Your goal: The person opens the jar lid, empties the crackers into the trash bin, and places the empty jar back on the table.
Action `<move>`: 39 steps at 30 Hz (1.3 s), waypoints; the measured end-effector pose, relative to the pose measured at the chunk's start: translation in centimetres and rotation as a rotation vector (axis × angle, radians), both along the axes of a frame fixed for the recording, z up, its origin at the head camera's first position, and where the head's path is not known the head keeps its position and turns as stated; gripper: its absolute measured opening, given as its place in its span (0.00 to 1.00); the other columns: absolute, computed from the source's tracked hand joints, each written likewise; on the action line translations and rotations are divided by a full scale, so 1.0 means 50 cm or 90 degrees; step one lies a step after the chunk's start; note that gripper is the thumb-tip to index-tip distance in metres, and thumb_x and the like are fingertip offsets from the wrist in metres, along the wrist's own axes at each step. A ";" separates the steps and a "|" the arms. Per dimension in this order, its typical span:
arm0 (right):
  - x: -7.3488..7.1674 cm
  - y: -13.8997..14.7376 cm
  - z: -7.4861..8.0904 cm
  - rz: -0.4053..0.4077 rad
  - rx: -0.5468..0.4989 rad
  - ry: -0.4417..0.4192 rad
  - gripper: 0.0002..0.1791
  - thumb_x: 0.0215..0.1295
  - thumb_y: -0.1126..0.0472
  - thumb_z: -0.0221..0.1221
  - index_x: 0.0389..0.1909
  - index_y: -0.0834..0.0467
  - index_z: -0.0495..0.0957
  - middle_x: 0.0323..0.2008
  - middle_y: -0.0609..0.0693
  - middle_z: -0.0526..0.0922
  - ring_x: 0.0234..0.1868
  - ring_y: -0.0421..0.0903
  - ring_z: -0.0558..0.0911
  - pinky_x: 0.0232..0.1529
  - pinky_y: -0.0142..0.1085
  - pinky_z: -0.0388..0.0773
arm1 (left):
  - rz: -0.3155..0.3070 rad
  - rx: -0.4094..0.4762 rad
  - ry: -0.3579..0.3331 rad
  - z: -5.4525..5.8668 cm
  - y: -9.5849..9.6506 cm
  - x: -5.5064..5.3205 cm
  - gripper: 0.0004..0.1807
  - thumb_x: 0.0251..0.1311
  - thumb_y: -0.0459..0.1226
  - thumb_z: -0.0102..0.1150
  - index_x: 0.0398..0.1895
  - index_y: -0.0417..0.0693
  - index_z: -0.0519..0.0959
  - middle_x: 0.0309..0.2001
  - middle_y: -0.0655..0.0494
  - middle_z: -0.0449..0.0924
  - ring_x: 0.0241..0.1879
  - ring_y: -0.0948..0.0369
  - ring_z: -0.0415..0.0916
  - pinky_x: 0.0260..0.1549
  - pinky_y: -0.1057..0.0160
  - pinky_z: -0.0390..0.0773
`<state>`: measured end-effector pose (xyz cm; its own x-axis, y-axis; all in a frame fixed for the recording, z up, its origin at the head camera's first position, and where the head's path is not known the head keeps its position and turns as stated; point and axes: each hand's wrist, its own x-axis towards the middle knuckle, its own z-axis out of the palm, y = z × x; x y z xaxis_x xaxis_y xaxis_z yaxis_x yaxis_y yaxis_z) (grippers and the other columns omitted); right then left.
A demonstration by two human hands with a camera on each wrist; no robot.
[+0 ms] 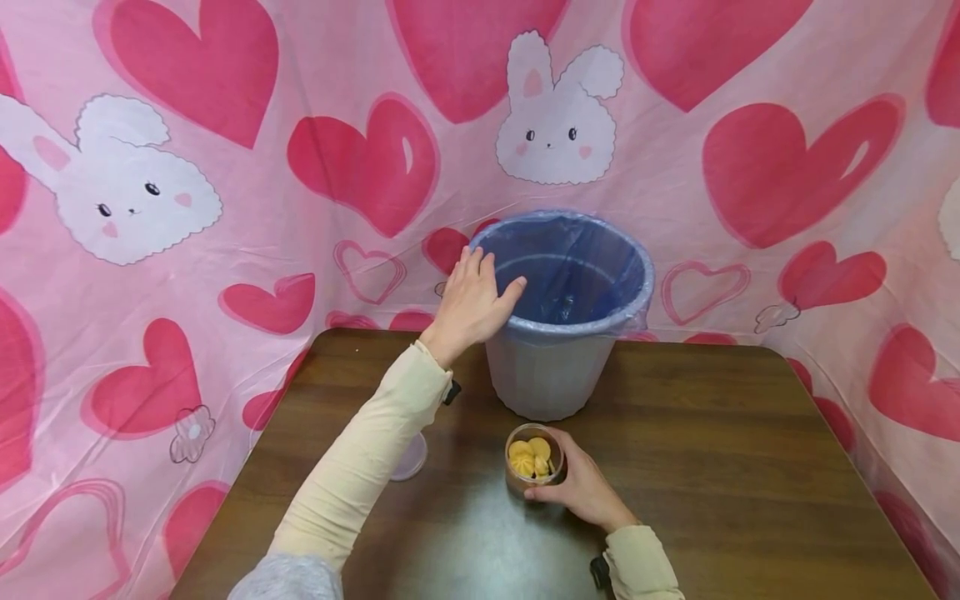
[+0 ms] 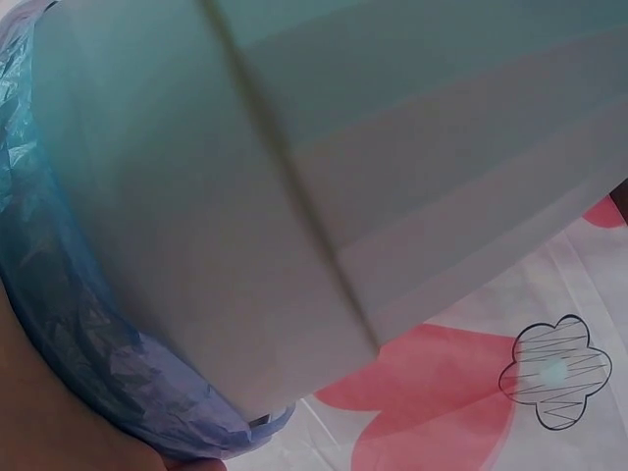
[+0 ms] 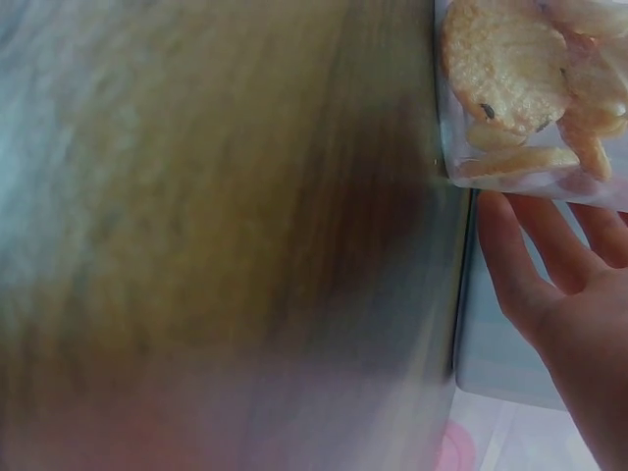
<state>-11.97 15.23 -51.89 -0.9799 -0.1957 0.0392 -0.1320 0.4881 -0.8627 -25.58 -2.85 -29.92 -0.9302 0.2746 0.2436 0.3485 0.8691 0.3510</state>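
A pale trash bin (image 1: 547,375) with a blue plastic liner (image 1: 600,275) folded over its rim stands at the back of the table. At the left side of that rim is my left hand (image 1: 472,300), fingers straight and thumb spread toward the opening. The left wrist view shows the bin's wall (image 2: 245,216) and the liner's edge (image 2: 137,373) right by the hand. My right hand (image 1: 588,483) grips a clear plastic jar (image 1: 514,483) from its right side, close over the table. Yellowish cookies (image 1: 531,458) lie inside the lidless jar; the right wrist view shows them (image 3: 505,69) through its wall.
A round translucent lid (image 1: 410,458) lies on the brown wooden table (image 1: 735,467), partly hidden behind my left forearm. Pink cloth (image 1: 465,167) with hearts and rabbits hangs behind the table and along both sides.
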 end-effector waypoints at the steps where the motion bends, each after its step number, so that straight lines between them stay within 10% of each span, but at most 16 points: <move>1: 0.000 0.000 -0.001 0.000 -0.002 -0.001 0.49 0.27 0.47 0.75 0.58 0.39 0.62 0.51 0.36 0.72 0.52 0.36 0.71 0.55 0.43 0.66 | 0.001 -0.002 0.000 0.000 0.000 0.000 0.43 0.58 0.63 0.33 0.67 0.40 0.52 0.69 0.45 0.47 0.70 0.50 0.34 0.67 0.54 0.40; 26: 0.023 -0.004 0.085 -0.019 -0.095 0.054 0.47 0.31 0.52 0.74 0.58 0.53 0.65 0.55 0.52 0.72 0.55 0.46 0.71 0.56 0.49 0.64 | 0.009 -0.011 -0.001 -0.001 0.002 -0.002 0.42 0.58 0.62 0.32 0.66 0.41 0.53 0.68 0.45 0.48 0.70 0.50 0.36 0.67 0.55 0.41; 39: 0.024 0.004 0.110 -0.043 -0.146 0.140 0.45 0.35 0.57 0.73 0.59 0.55 0.63 0.55 0.50 0.71 0.56 0.47 0.68 0.57 0.27 0.59 | 0.011 -0.015 0.008 -0.001 0.002 -0.002 0.41 0.59 0.62 0.33 0.66 0.40 0.54 0.68 0.44 0.49 0.70 0.49 0.36 0.67 0.54 0.41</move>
<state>-10.75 15.45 -46.41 -0.9536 -0.0917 0.2869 -0.3012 0.2990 -0.9055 -25.66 -2.75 -29.97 -0.9318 0.2638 0.2494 0.3372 0.8833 0.3256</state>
